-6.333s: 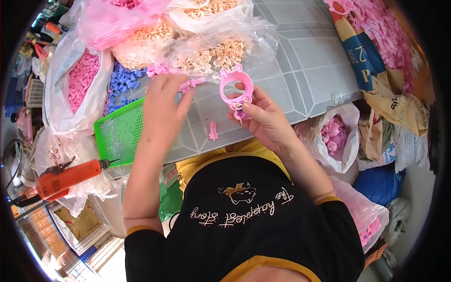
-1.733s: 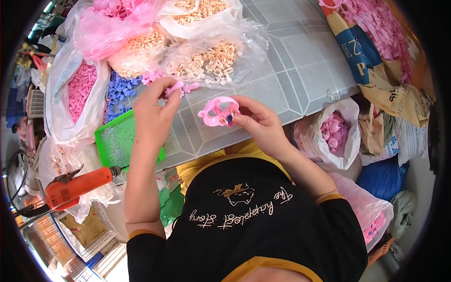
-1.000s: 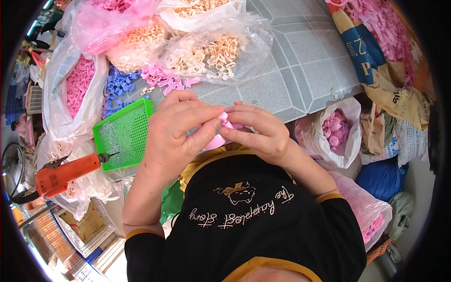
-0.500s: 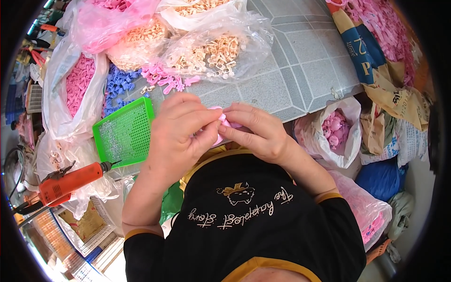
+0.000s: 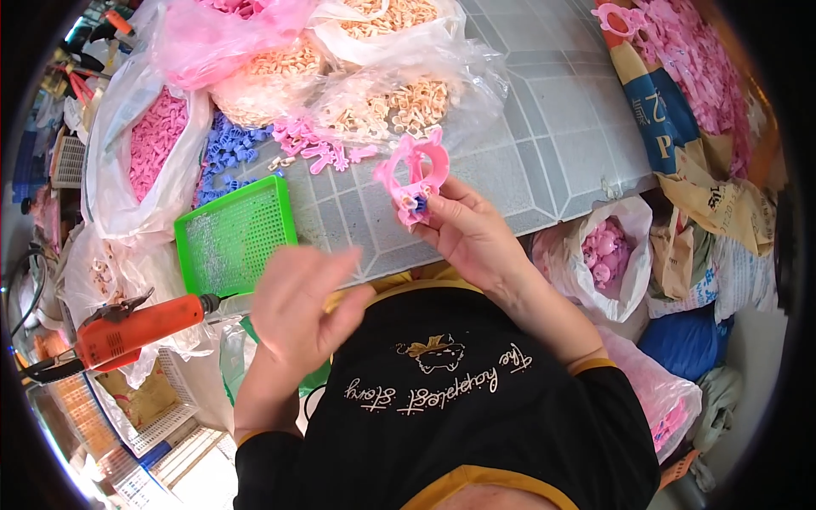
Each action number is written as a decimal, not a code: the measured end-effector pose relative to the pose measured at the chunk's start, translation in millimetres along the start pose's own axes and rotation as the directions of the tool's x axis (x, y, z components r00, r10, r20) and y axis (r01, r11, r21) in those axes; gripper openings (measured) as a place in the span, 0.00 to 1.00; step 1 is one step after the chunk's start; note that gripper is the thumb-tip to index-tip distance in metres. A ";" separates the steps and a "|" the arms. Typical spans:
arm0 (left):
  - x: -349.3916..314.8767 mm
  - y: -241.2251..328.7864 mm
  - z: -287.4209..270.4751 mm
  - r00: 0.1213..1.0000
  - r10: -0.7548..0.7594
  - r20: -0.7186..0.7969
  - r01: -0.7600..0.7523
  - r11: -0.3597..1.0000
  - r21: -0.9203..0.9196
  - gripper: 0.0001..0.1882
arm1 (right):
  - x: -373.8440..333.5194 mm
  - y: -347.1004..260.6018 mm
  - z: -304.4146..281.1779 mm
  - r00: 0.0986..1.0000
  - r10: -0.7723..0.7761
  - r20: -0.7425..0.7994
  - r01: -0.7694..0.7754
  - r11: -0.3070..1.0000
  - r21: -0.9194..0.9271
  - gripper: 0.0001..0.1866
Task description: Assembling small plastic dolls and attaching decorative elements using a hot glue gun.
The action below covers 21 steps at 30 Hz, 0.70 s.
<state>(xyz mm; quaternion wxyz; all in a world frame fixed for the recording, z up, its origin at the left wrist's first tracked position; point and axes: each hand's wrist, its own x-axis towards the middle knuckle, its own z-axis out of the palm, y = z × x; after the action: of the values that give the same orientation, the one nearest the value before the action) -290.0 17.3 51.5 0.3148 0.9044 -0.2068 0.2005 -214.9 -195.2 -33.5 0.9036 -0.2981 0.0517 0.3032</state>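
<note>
Left hand (image 5: 302, 302) low, close in front of the torso, blurred. Back of hand upward, fingers (image 5: 333, 267) loosely extended toward upper right, left thumb (image 5: 347, 313) spread away from them, clear gap between. Left forearm (image 5: 270, 387) looks short in view, rising steeply from the lower left. Right hand (image 5: 478, 228) farther forward, sharper. Right thumb (image 5: 453, 212) laid across the top, fingers curled beneath and partly hidden: a pinch hold. Right forearm (image 5: 552, 302) bare, slanting up and leftward, elbow bent and out to the side. Hands well apart.
</note>
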 end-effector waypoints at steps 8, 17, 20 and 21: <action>-75.0 -25.2 -99.5 0.193 -0.672 0.715 0.809 0.521 0.271 0.17 | 14.1 -1.8 11.5 0.986 0.145 0.079 -0.146 0.989 0.001 0.30; -57.5 -71.0 -114.7 0.796 -0.529 -0.294 0.332 0.788 -0.519 0.46 | 52.0 25.6 37.0 0.923 0.366 0.121 -0.351 0.927 -0.130 0.22; -58.3 -89.6 -114.0 0.845 -0.476 -0.244 0.219 0.723 -0.655 0.43 | 58.6 34.3 47.8 0.927 0.375 -0.030 -0.372 0.903 -0.213 0.19; -55.3 -91.9 -115.7 0.861 -0.459 -0.219 0.224 0.728 -0.648 0.43 | 59.9 38.4 53.4 0.937 0.345 -0.058 -0.346 0.891 -0.293 0.18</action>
<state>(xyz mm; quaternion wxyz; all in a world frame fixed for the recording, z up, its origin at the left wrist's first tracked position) -317.0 172.3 63.0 0.6498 0.7255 -0.0240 0.2257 -193.2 -109.3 -25.9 0.7797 -0.4179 0.0592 0.4625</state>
